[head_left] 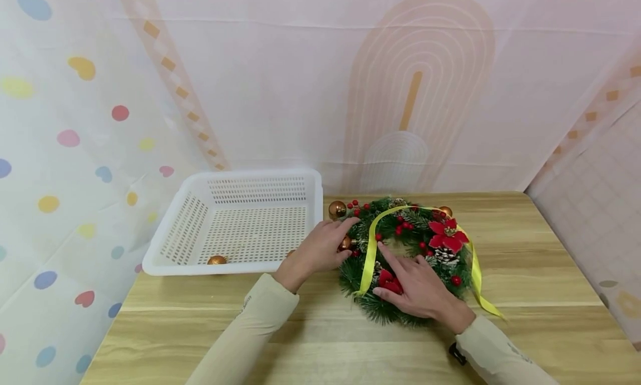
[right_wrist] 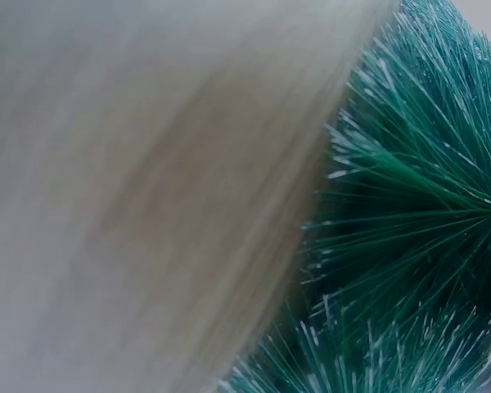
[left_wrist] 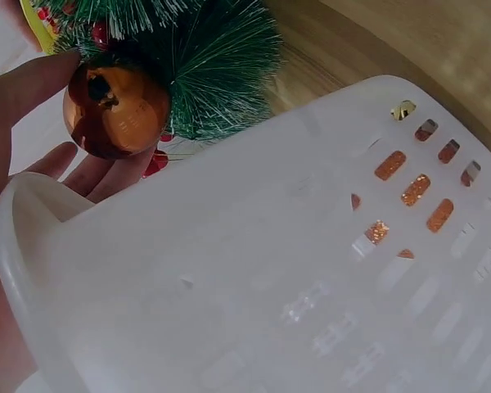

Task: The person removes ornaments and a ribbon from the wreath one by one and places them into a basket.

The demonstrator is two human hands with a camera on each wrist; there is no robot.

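The green wreath [head_left: 383, 310] lies on the table, dressed with red berries, pinecones and red poinsettias [head_left: 448, 236]. At its left side my left hand [head_left: 320, 246] holds a shiny copper ball ornament [head_left: 344, 243] between thumb and fingers; the left wrist view shows this ball [left_wrist: 119, 110] close up. My right hand [head_left: 418, 287] rests on the wreath's front part, index finger stretched toward the berries in the ring's opening and thumb beside the lower poinsettia. A yellow ribbon [head_left: 369, 262] drapes over the wreath. Only green needles [right_wrist: 425, 213] and blurred wood show in the right wrist view.
A white perforated basket [head_left: 165, 235] stands left of the wreath, with a copper ball [head_left: 217, 260] at its front wall. Another copper ball [head_left: 338, 209] is at the wreath's back left. A patterned curtain [head_left: 280, 95] hangs behind the wooden table [head_left: 541, 274].
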